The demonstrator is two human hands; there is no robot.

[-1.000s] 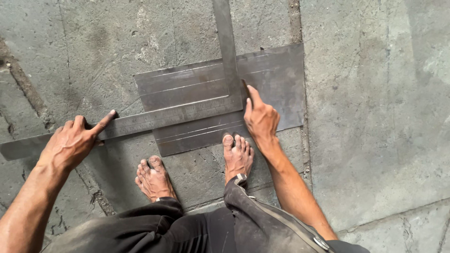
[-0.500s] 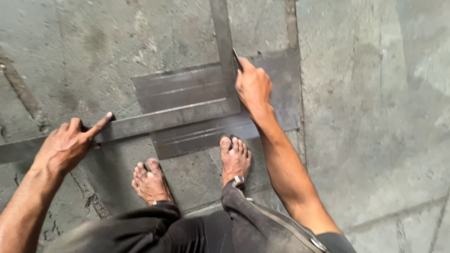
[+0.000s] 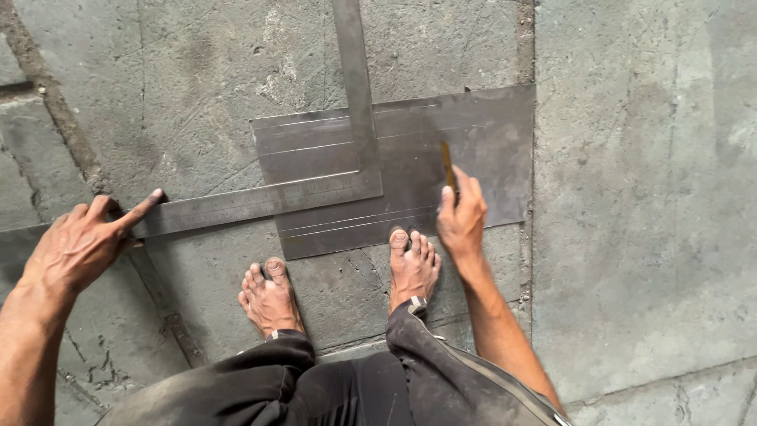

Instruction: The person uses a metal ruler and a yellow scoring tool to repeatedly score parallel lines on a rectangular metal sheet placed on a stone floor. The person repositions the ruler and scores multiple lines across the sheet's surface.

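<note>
I see the metal sheet (image 3: 489,158) flat on the concrete floor (image 3: 631,237) under my right toes; I judge it thin, stiff, sharp-edged. My right hand (image 3: 461,217) pinches a scriber (image 3: 447,164); my left hand (image 3: 79,244), fingers spread, presses the steel square (image 3: 260,202).

Open concrete floor (image 3: 639,221) is seen at the frame's right and upper left, while the centre is blocked by the metal sheet (image 3: 489,134), steel square (image 3: 355,95) and two bare feet (image 3: 268,296).

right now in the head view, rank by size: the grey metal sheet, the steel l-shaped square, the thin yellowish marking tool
1. grey metal sheet
2. steel L-shaped square, partly out of frame
3. thin yellowish marking tool, held in the right hand
</note>
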